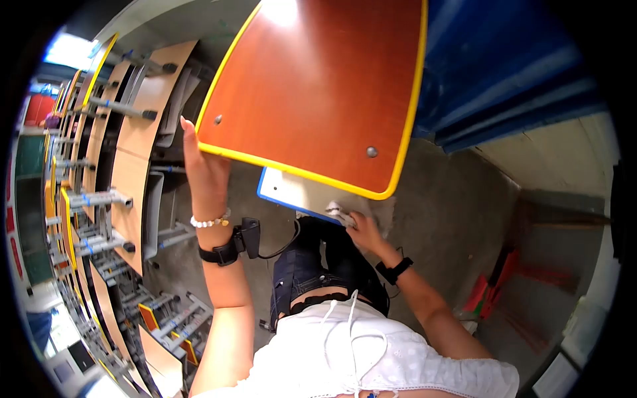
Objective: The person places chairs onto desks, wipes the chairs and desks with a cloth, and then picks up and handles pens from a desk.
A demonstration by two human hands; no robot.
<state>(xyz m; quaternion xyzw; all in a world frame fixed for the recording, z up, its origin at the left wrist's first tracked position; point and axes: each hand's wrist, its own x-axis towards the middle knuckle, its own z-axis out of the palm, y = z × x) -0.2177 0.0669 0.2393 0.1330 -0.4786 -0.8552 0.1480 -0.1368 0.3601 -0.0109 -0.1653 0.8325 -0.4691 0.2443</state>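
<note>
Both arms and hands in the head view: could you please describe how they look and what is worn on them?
The left hand and right hand are bare. The left arm wears a white-and-gold beaded bracelet, plus a black strap with a boxy black module and thin black cable. The right arm wears a wide black band.

Yellow-edged board [312,93] beside left hand [209,169]: far end cut off. Blue-edged panel [292,189] between hands: partly hidden. Pale item [336,210] in right hand [365,232]: indistinct.
</note>
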